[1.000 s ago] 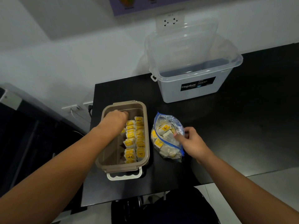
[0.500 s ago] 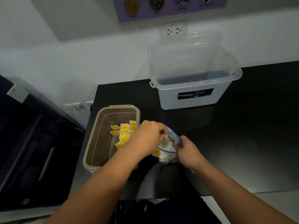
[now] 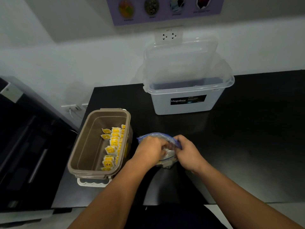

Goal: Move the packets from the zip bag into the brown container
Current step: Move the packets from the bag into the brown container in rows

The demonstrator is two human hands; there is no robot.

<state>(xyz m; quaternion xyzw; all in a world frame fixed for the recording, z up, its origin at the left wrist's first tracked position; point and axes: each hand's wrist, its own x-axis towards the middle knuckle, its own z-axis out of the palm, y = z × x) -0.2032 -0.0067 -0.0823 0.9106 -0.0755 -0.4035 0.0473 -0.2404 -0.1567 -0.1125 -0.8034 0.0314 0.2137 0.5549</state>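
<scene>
The black table (image 3: 247,146) carried everything, with a big clear box (image 3: 188,108) standing open at its far edge, well apart from the work. Nearer the person sat the brown container (image 3: 90,146), lid off, its long axis running away from the body and leaning a little to the right. Just beside its right wall, near but not seen to touch it, lay the zip bag (image 3: 167,157), slumped on the table with its blue-edged mouth opened upward and away. The left hand (image 3: 149,150) lay between bag and container, so it was the nearer one for any carry, and the drop would be a short sweep to the left. Its fingers were curled down into the bag's mouth; whether they had closed on anything could not be told, since the knuckles hid them. The right hand (image 3: 188,152) pinched the bag's rim at the right side, thumb and fingers clamped on the plastic, holding the mouth open. The packets (image 3: 113,142) already moved were small, flat, yellow-and-white squares, lined up on edge along the container's right wall, leaving its left half bare. Those left in the bag showed only as pale shapes through the plastic.
</scene>
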